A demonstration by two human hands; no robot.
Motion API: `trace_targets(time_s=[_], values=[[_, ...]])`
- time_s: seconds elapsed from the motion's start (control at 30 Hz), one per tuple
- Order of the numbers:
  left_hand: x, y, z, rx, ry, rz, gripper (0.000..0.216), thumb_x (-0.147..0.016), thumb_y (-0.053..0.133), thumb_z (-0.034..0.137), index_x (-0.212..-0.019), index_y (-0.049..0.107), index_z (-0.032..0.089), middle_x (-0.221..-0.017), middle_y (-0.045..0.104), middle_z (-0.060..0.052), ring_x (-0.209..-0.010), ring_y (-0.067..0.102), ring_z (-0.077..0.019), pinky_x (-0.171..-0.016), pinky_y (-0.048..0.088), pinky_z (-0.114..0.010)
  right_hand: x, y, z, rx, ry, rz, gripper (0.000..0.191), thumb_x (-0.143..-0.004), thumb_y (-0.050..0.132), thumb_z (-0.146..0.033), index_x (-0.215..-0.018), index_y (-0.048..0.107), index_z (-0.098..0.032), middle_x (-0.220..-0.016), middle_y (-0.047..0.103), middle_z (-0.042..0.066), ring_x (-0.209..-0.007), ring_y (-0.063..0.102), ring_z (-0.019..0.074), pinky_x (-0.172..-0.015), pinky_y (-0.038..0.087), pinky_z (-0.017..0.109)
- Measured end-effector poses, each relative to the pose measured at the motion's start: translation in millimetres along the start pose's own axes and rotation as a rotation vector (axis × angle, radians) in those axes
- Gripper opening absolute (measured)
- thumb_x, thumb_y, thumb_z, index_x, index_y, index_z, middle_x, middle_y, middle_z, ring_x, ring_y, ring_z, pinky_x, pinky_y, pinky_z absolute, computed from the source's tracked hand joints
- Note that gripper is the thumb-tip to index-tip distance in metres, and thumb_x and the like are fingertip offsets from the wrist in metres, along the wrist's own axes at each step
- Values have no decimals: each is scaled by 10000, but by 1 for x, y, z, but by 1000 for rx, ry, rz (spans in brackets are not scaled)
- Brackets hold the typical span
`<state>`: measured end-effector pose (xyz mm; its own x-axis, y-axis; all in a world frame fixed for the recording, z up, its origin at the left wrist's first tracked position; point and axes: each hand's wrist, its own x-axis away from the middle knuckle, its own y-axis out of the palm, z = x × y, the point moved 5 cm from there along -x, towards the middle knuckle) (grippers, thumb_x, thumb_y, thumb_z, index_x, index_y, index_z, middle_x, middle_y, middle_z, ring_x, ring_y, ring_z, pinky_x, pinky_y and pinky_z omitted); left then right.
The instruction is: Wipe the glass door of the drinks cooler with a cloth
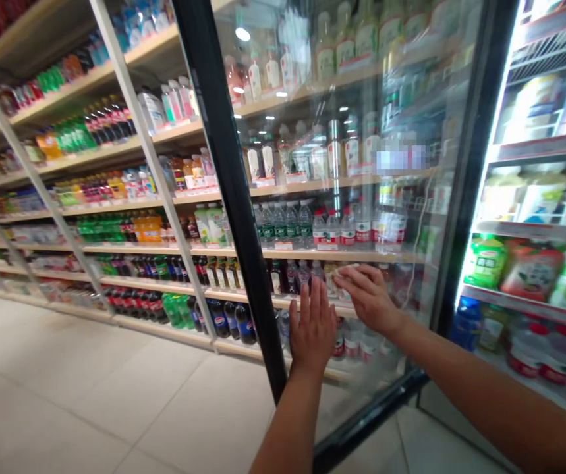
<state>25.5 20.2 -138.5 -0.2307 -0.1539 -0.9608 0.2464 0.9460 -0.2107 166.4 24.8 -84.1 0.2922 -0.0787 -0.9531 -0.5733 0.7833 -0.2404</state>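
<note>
A glass cooler door (352, 388) with a black frame stands swung out in front of me. My left hand (312, 322) lies flat against the glass near the frame's left side, its fingers stretched upward. A little higher and to the right, my right hand (369, 296) is at the same pane with its fingers pressed together. Under those fingertips shows the edge of a small pale cloth (344, 271), mostly covered by the hand. Bottles on the shelves behind are visible through the glass, mixed with reflections and faint streaks.
To the right, the lit cooler (534, 155) holds several rows of bottles and pouches. Long drink shelves (129, 250) run along the left, stocked with sodas and juices. Pale floor tiles (114, 388) lie below. A thin whitish cord (418, 230) appears in or behind the glass.
</note>
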Motion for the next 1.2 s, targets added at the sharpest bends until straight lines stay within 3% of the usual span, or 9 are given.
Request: trace_targets(time_s=[0.2,0.4,0.6,0.67,0.83,0.9,1.07,1.2], values=[[-2,1,-2,3,-13,1,684,-943,517,289,-1535,213,128,-1492,423,-127,-1480,210,-228,-1251,75,-448,-27,-9,26,59,149,155,421,-960,491,-136,-1336,605,-289,-1332,635,49,-1154,506,235,-1042,455,454],[-4,1,-2,6,-3,6,735,-922,565,280,-1540,198,126,-1468,463,-126,-1489,165,-217,-1251,57,-432,14,4,0,-24,-56,-23,435,-945,503,-108,-1334,606,-274,-1223,697,49,-1121,532,209,-973,503,375],[-6,2,-3,-68,31,27,748,-891,622,294,-1516,268,84,-1460,468,-145,-1497,120,-241,-1249,55,-434,-35,-12,31,30,170,171,402,-959,480,-110,-1292,644,-263,-1300,654,55,-1144,498,226,-1032,459,424],[-6,3,-3,-81,40,25,747,-889,622,302,-1512,275,80,-1464,463,-150,-1497,131,-247,-1247,67,-440,-23,-9,32,24,163,166,415,-956,487,-107,-1306,633,-275,-1309,650,47,-1154,497,226,-1037,455,425],[-4,5,-4,-75,46,13,732,-891,616,301,-1507,289,76,-1482,439,-152,-1499,134,-255,-1245,73,-444,50,3,22,-26,-5,-13,436,-936,513,-92,-1318,621,-272,-1221,695,45,-1109,529,217,-967,513,383],[-5,6,-4,-62,43,20,739,-892,615,294,-1512,275,79,-1482,439,-154,-1500,127,-252,-1245,65,-443,46,-1,31,3,30,-9,423,-937,504,-87,-1297,637,-264,-1230,691,47,-1112,525,217,-977,509,386],[-8,7,-5,-69,37,35,754,-885,621,292,-1513,267,71,-1471,451,-166,-1503,108,-241,-1243,62,-435,-1,-10,53,62,239,161,394,-968,474,-138,-1294,641,-283,-1314,646,47,-1156,503,227,-1040,462,438],[-7,9,-6,-73,38,20,755,-890,613,307,-1518,260,82,-1479,441,-158,-1501,123,-247,-1243,71,-443,24,2,34,-2,178,127,417,-946,491,-107,-1282,650,-297,-1253,681,49,-1123,525,221,-984,494,420]])
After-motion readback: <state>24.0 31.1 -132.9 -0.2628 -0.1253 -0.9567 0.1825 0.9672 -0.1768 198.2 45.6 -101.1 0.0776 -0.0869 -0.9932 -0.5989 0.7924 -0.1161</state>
